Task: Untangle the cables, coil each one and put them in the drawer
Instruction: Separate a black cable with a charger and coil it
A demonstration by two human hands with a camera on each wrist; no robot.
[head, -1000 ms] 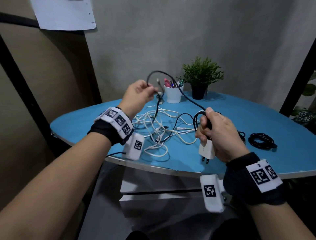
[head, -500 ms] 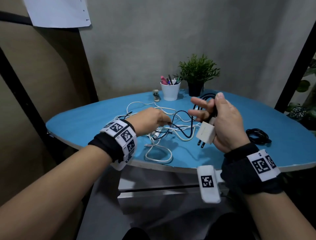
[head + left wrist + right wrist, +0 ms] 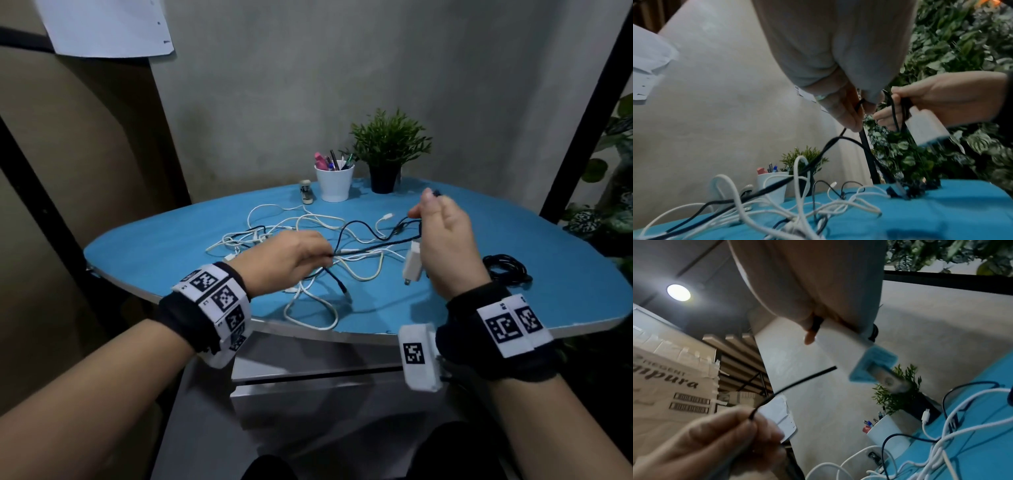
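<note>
Can't really see the left hand (image 3: 287, 260) fingertips from the head view, they're curled under, so where exactly they pinch the black cable (image 3: 373, 247) is hidden. The right hand (image 3: 445, 246) covers most of the white charger (image 3: 412, 265) and whatever cable loops sit in its palm. In the right wrist view the charger's prong end is just a blur. The white cables (image 3: 308, 301) beneath the left hand overlap too much to tell one from another
</note>
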